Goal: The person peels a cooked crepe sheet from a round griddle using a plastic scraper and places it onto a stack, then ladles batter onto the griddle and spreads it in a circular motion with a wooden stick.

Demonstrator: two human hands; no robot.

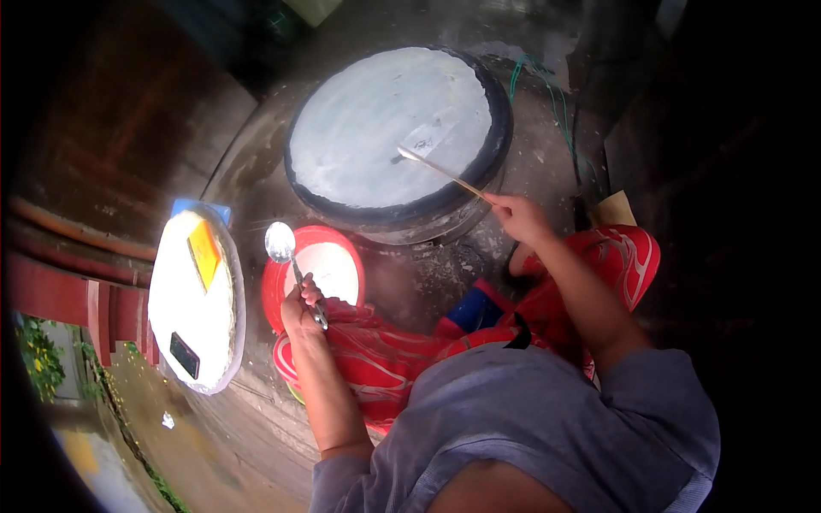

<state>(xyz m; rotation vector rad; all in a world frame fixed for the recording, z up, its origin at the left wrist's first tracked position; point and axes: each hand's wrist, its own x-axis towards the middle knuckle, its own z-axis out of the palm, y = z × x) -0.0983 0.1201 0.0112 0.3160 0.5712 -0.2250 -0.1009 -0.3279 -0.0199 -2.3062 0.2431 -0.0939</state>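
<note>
My left hand (302, 305) is closed around the handle of a metal ladle (280, 243), its white-smeared bowl pointing up and away from me. Just beside that hand, a red bucket (272, 286) holds white batter (332, 267). My right hand (520, 219) grips a thin wooden stick (457, 180) whose far end is coated white. The tip rests on or just over a large round griddle (505, 128) with a dark rim. A pale sheet of batter (376, 120) covers most of the griddle, with a small dark gap and a wrinkled patch by the tip.
To the left stands a round white-topped stand (192, 295) bearing a yellow item (203, 255) and a phone (184, 356). A blue object (202, 210) shows behind it. A green cord (560, 111) runs along the floor at right. Red patterned cloth (376, 359) covers my legs.
</note>
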